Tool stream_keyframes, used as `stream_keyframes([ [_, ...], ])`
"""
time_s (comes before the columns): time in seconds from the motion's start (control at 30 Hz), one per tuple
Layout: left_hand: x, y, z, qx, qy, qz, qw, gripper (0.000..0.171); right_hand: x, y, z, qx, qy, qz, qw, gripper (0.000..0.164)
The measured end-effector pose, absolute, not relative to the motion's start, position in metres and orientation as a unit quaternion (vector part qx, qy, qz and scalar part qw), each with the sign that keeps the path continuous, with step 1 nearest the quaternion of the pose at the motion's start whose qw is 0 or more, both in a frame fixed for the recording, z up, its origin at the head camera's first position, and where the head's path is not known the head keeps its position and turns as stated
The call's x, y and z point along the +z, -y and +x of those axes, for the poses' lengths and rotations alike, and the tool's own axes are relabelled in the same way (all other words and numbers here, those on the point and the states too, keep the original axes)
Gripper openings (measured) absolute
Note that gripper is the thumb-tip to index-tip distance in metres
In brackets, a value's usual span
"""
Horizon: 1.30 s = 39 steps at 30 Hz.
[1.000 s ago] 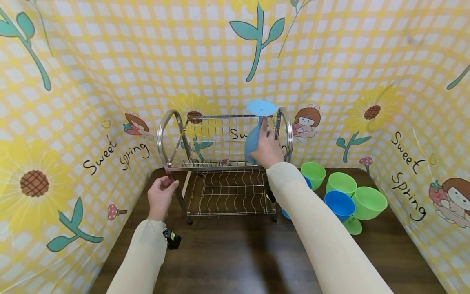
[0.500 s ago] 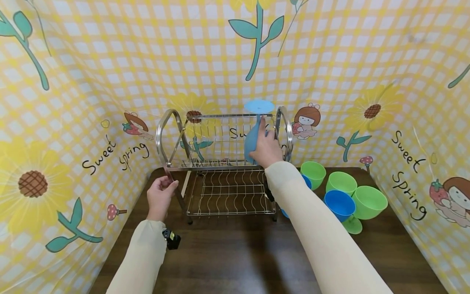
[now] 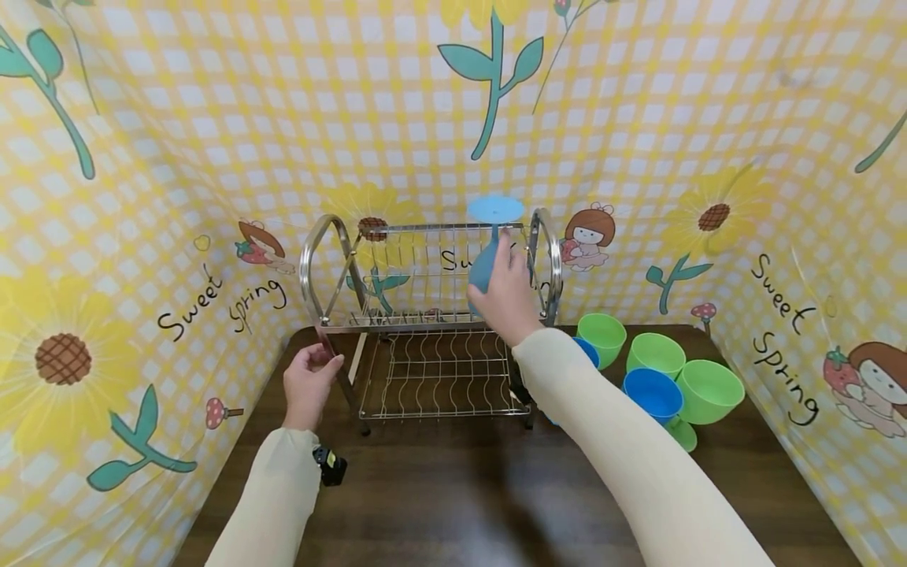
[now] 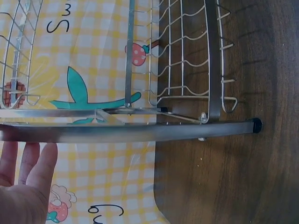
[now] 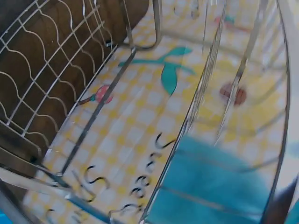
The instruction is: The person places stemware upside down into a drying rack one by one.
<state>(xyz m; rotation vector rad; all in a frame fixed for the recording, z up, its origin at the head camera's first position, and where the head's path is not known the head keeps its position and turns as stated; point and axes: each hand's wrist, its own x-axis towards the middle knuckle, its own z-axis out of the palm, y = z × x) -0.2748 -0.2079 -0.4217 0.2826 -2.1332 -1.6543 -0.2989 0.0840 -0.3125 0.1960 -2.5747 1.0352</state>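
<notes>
Right fingers [image 3: 504, 253], blue goblet [image 3: 481, 272] slightly farther left.

The right arm [image 3: 616, 441] reaches forward, its grip [image 3: 509, 291] high and curled; the left grip [image 3: 308, 384] sits lower, fingers loosely bent.

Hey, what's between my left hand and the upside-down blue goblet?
The head view shows the metal dish rack between your left hand and the goblet: its left frame and much of its upper tier.

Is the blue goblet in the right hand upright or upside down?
Upside down: the blue goblet in the right hand has its flat base above its bowl.
</notes>
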Motion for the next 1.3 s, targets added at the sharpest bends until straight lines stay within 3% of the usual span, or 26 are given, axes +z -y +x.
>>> stream_keyframes([
  [0.3,-0.427,0.203,-0.263,-0.579,0.774,0.095,0.239,0.036,-0.339,-0.083,-0.264,0.278,0.854,0.257,0.358,0.071],
  [0.5,-0.436,0.197,-0.246,-0.548,0.802,0.066,0.229,0.047,-0.359,-0.101,-0.252,0.192,0.782,0.389,0.448,0.068],
  [0.73,-0.459,0.179,-0.237,-0.532,0.821,-0.004,0.208,0.021,-0.378,-0.137,-0.235,0.203,0.792,0.420,0.394,0.056],
  [1.03,-0.480,0.137,-0.234,-0.517,0.839,-0.105,0.134,0.012,-0.414,-0.203,-0.220,0.231,0.878,0.273,0.317,0.064],
  [1.3,-0.476,0.106,-0.237,-0.519,0.834,-0.123,0.141,0.012,-0.442,-0.253,-0.208,0.268,0.900,0.165,0.301,0.068],
])
